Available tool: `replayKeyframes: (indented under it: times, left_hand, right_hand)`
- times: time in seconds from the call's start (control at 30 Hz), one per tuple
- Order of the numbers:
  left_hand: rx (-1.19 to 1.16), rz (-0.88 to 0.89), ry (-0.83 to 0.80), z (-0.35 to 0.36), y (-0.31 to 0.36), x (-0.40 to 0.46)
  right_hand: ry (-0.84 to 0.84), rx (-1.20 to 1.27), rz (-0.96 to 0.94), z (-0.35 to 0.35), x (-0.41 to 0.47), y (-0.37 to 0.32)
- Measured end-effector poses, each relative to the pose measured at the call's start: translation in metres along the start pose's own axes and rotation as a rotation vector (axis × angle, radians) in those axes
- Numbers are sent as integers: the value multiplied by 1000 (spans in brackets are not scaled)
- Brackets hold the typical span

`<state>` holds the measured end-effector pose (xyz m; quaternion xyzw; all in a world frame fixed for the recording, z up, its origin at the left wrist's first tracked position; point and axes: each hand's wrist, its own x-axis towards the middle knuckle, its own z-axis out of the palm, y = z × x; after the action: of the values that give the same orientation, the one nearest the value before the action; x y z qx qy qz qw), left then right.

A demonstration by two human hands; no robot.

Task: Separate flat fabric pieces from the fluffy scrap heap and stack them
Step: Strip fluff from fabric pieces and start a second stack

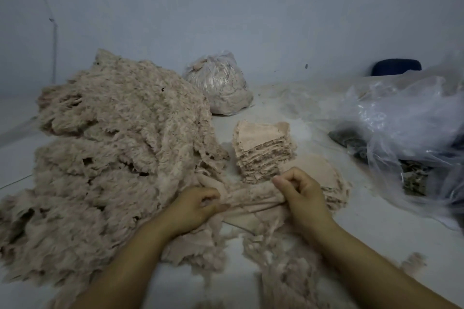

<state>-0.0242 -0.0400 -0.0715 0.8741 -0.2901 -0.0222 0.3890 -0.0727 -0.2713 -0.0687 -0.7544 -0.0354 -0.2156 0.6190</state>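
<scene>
A big heap of beige fluffy scraps (105, 153) fills the left half of the table. To its right stands a neat stack of flat beige fabric pieces (262, 150). In front of the stack a flat fabric piece (251, 200) is stretched between my two hands. My left hand (193, 206) grips its left end with curled fingers, close to the heap's edge. My right hand (301, 193) pinches its right end just below the stack. More fluffy scraps (278, 266) lie between my forearms.
A clear plastic bag stuffed with beige scraps (221, 85) stands behind the stack. Crumpled clear plastic bags (406, 128) with dark contents cover the right side. A dark blue chair back (396, 66) shows at the far right by the pale wall.
</scene>
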Motion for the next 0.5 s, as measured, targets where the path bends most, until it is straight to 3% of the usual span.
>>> replayKeyframes:
  times: [0.13, 0.23, 0.3, 0.4, 0.5]
  left_hand:
    - [-77, 12, 2, 4, 2, 2]
    - [-91, 29, 26, 10, 7, 2]
    - [-112, 53, 42, 11, 10, 1]
    - [-153, 102, 37, 13, 17, -1]
    - [-229, 70, 61, 16, 24, -1]
  right_hand:
    - [98, 71, 91, -2, 3, 0]
    - [-86, 98, 166, 0, -5, -8]
    - [-239, -93, 191, 1, -8, -12]
    - [-308, -362, 16, 7, -11, -13]
    - [-239, -283, -102, 9, -10, -12]
